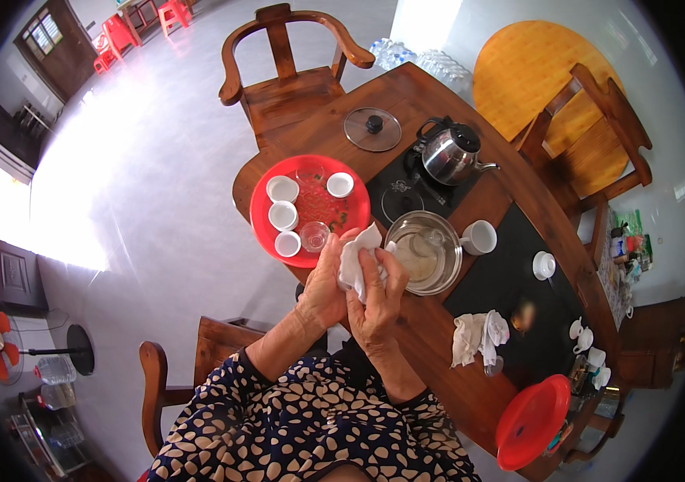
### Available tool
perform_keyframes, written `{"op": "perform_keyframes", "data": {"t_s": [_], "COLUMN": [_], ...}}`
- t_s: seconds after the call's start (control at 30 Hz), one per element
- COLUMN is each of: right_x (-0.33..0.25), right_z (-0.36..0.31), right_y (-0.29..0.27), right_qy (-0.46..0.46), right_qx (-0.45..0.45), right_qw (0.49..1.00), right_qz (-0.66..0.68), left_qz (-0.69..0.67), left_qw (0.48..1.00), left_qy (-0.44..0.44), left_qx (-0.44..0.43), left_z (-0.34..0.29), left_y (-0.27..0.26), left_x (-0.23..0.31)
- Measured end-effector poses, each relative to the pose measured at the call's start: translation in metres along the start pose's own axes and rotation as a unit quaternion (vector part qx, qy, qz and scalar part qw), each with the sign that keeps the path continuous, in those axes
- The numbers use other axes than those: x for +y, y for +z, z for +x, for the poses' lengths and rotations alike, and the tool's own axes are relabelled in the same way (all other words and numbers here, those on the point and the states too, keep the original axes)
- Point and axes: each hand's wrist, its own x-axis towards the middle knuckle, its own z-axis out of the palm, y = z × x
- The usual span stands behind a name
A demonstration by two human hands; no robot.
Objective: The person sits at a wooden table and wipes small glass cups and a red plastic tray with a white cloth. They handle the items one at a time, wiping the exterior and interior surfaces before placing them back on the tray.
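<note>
Close in front of me, both hands are around a bunched white cloth [355, 261]. My left hand [325, 287] cups it from the left, fingers closed against it. My right hand [379, 307] presses its fingers into the cloth from the right. Whether a small cup sits inside the cloth I cannot make out. Just beyond my left hand is a round red tray [260, 227] bearing several white cups, among them a white cup [282, 215], and clear glass cups, one being a glass cup [314, 236]. A steel pot [456, 261] with liquid in it stands beside my right hand.
A white mug [481, 238] stands right of the pot. Farther back are a steel kettle [448, 157] on a black cooktop and a glass lid [372, 132]. Crumpled cloths [479, 336] and a red basin [532, 422] lie at right. A wooden chair [294, 88] faces the table.
</note>
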Motion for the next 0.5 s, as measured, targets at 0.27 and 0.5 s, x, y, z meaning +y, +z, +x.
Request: {"op": "perform_keyframes", "data": {"t_s": [0.27, 0.5], "right_x": [0.004, -0.001], "right_z": [0.022, 0.015], "right_y": [0.003, -0.005], "right_qy": [0.209, 0.086], "right_qx": [0.041, 0.013], "right_qw": [0.964, 0.994], "right_qz": [0.16, 0.071], "left_qz": [0.052, 0.039], "left_qw": [0.997, 0.997], "left_qy": [0.054, 0.062], "left_qx": [-0.026, 0.012], "left_z": [-0.007, -0.004], "left_y": [0.008, 0.006], "left_x": [-0.004, -0.006]}}
